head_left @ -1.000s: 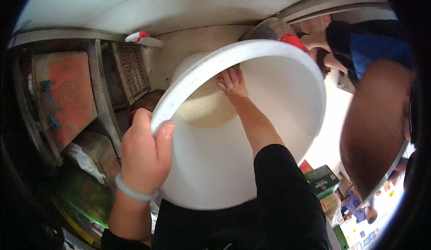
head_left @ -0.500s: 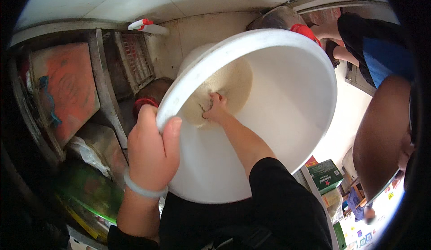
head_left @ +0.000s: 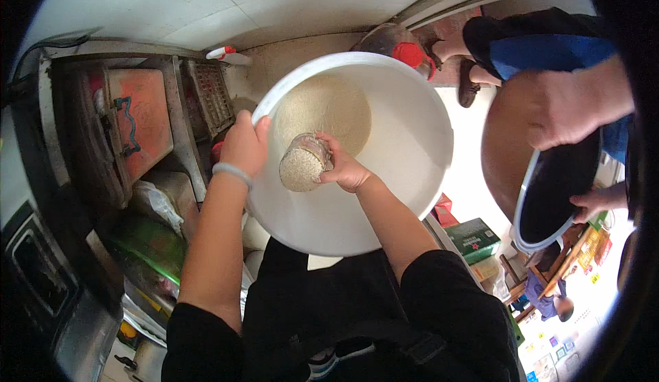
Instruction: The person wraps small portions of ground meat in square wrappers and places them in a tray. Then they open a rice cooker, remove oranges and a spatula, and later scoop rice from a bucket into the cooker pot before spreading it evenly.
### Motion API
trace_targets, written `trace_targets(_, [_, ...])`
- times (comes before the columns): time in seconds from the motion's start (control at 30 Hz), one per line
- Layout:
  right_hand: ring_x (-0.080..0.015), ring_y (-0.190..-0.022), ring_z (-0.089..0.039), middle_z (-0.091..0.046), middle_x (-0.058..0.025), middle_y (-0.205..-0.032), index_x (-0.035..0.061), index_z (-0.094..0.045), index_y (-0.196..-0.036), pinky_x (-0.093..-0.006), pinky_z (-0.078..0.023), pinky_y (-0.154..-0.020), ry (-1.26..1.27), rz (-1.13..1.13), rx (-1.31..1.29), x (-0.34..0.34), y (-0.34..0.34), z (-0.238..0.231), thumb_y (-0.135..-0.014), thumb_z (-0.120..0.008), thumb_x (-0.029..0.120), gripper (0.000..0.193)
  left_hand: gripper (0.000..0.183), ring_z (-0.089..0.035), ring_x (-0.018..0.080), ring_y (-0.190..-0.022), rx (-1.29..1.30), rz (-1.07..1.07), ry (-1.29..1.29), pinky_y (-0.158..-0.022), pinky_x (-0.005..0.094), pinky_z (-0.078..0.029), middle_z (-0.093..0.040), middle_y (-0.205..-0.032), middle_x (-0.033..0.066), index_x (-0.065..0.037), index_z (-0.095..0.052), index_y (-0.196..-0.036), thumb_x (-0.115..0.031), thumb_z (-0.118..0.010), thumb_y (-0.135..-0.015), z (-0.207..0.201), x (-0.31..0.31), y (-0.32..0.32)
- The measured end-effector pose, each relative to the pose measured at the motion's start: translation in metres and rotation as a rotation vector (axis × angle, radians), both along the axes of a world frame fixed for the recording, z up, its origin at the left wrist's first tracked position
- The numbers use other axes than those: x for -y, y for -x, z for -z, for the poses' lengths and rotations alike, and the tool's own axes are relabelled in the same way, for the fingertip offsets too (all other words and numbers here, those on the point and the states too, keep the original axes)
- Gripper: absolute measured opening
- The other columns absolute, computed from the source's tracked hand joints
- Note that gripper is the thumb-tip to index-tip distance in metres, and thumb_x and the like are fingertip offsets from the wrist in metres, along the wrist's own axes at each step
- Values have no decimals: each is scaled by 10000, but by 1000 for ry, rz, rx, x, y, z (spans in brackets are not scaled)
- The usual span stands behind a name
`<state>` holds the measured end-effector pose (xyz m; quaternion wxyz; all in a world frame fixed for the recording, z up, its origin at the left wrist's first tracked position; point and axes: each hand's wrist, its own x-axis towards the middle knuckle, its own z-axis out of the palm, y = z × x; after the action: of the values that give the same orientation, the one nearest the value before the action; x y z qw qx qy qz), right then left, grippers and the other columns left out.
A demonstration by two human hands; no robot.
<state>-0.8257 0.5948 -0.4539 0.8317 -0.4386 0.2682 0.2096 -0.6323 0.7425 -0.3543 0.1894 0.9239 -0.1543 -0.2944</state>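
A big white tub [head_left: 401,152] is tilted in front of me, with pale grain [head_left: 336,107] that looks like rice at its bottom. Its left rim is in the grip of my left hand [head_left: 245,145], which has a pale band round the wrist. Inside the tub, my right hand [head_left: 344,169] is closed round a clear cup [head_left: 314,142] heaped with the same grain. The cup is raised above the grain, its mouth facing me.
On the right a person's hand [head_left: 573,111] holds a large pot [head_left: 527,197]. A green carton [head_left: 472,239] sits beyond the tub's lower right. Metal shelving at left bears an orange-lidded box [head_left: 141,118]. A red-lidded container [head_left: 412,56] stands behind the tub.
My right hand has come up out of the grain with the filled cup, which was hidden before. The tub now appears lower and farther from me. The other person's pot has come further into view.
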Motion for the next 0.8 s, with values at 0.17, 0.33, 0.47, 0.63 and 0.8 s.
trace_targets(0.17, [-297,-1379,-357,-423,-134,-1428,72,-268,-1532,-412,-307,-1157,126,200,-79,3,19,-89,-587,-815,30,1092,423,-596,514,-979,-102,38,29,-851,556,-468,-633,-999,344,36,-532,-1037,-384,-514,-994,0,1,0])
trace_targets(0.33, [-294,-1306,-417,-460,-118,-1389,51,-319,-1501,-410,-336,-1131,109,314,-85,26,44,-175,-578,-835,54,1058,410,-598,511,-995,-165,79,-15,-862,534,-473,-633,-1017,342,54,-535,-1053,-352,-539,-997,-21,1,6])
trace_targets(0.47, [-282,-1316,-406,-411,-85,-1433,86,-308,-1510,-408,-357,-1116,-61,461,-33,46,68,-256,-591,-819,33,1053,406,-587,524,-1002,-131,117,-72,-868,538,-466,-629,-1044,344,55,-523,-1040,-350,-521,-1007,-32,-1,11])
trace_targets(0.63, [-295,-1344,-425,-423,-151,-1421,63,-266,-1520,-430,-373,-1122,-94,662,120,97,95,-373,-600,-825,20,1078,436,-578,512,-1052,-144,99,-55,-891,533,-461,-623,-1086,346,67,-519,-1081,-363,-507,-1011,-40,-3,17])
trace_targets(0.8, [-310,-1334,-462,-470,-161,-1416,56,-315,-1497,-447,-387,-1117,750,793,328,143,107,-412,-571,-887,146,1092,465,-574,492,-1093,-198,78,-67,-915,523,-461,-603,-1164,339,71,-502,-1165,-370,-493,-1018,-43,0,19])
